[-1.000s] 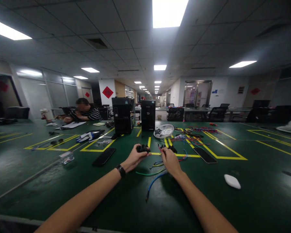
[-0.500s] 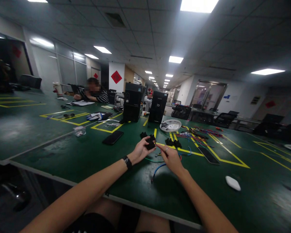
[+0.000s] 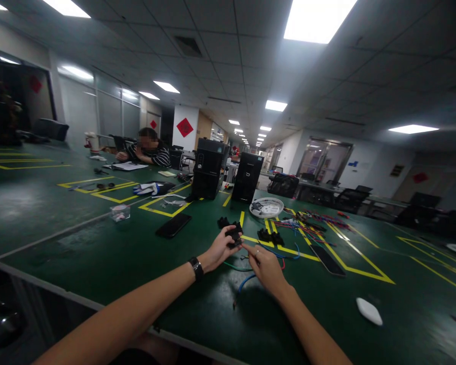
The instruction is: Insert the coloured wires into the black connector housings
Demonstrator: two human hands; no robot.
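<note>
1. Resting in the left hand (image 3: 217, 252), a small black part (image 3: 234, 237) is grasped between thumb and fingers, at the fingertip end of the grip; its near side is partly covered by the digits.
2. The right hand (image 3: 266, 264) is placed just beside it, with the index finger (image 3: 248, 247) extended toward the part's right-hand edge. Whether contact is made, or whether anything thin is pinched there, cannot be told.
3. Both hands are positioned over the green table (image 3: 110, 263), on which yellow tape (image 3: 368, 272) is laid.
4. Further black pieces (image 3: 270, 236) are set down beyond the right hand, near the held part but apart from it.
5. A blue cable (image 3: 244, 284) and a green cable (image 3: 232, 266) are seen below and between the hands, partly hidden by the right one.
6. A white basket (image 3: 266, 208) and bundled coloured wires (image 3: 319, 223) are located farther off, ahead and to the right.
</note>
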